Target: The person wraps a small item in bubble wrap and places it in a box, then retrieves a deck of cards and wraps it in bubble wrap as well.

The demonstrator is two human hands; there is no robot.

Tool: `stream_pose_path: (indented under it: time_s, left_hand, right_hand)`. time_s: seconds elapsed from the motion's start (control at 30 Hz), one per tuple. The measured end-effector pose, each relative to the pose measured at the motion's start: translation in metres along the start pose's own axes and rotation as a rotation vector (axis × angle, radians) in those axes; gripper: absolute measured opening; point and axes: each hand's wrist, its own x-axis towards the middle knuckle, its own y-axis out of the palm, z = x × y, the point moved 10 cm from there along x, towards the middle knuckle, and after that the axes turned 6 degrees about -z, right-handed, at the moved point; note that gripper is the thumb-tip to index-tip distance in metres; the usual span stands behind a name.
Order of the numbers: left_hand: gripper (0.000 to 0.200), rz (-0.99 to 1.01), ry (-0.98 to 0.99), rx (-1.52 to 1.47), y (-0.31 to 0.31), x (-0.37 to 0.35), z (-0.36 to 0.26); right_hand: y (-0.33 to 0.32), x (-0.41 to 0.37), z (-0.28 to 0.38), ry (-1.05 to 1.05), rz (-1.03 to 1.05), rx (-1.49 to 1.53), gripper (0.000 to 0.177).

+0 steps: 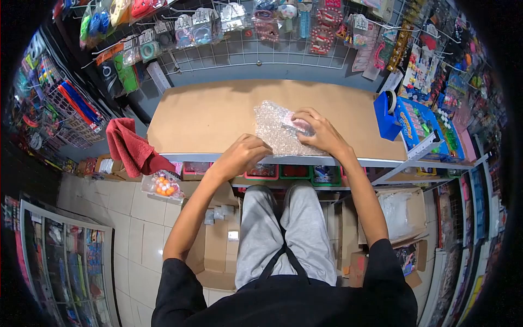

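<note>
A sheet of clear bubble wrap point(269, 128) lies on the brown tabletop point(201, 117), near its front edge. My left hand point(243, 155) is at the wrap's near left corner, its fingers curled and pinching the edge. On the right side of the wrap, my right hand point(321, 133) curves its thumb and fingers around a small pinkish item point(299, 123) in what looks like clear packaging. The item rests on or just above the wrap. Its exact kind is partly hidden by my fingers.
A blue tape dispenser point(388, 117) stands at the table's right end beside a colourful blue box point(422, 128). A red cloth point(133, 146) hangs at the left end. Packaged goods hang on the wire rack point(256, 62) behind. Open cardboard boxes point(218, 248) sit on the floor.
</note>
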Motion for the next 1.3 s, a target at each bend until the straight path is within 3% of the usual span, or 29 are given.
stream_pose_path:
  time_s: [0.27, 0.67, 0.97, 1.17, 1.3]
  left_hand:
    - [0.014, -0.172, 0.015, -0.039, -0.023, 0.023, 0.003]
    - [0.014, -0.173, -0.045, -0.118, -0.027, 0.052, 0.007]
    - [0.018, -0.268, -0.129, -0.337, -0.017, 0.090, 0.036]
    - [0.018, -0.228, -0.166, -0.399, 0.004, 0.122, 0.060]
    - [0.019, -0.228, -0.154, -0.422, 0.017, 0.129, 0.069]
  right_hand:
    - [0.002, -0.009, 0.001, -0.108, -0.018, 0.010, 0.032]
    - [0.009, -0.001, -0.007, 0.030, -0.105, -0.065, 0.021]
    - [-0.001, -0.003, -0.007, 0.011, 0.044, -0.020, 0.048]
    - [-0.002, -0.006, -0.013, 0.079, -0.009, -0.041, 0.045]
    - [0.002, -0.004, -0.029, 0.166, -0.042, 0.160, 0.035]
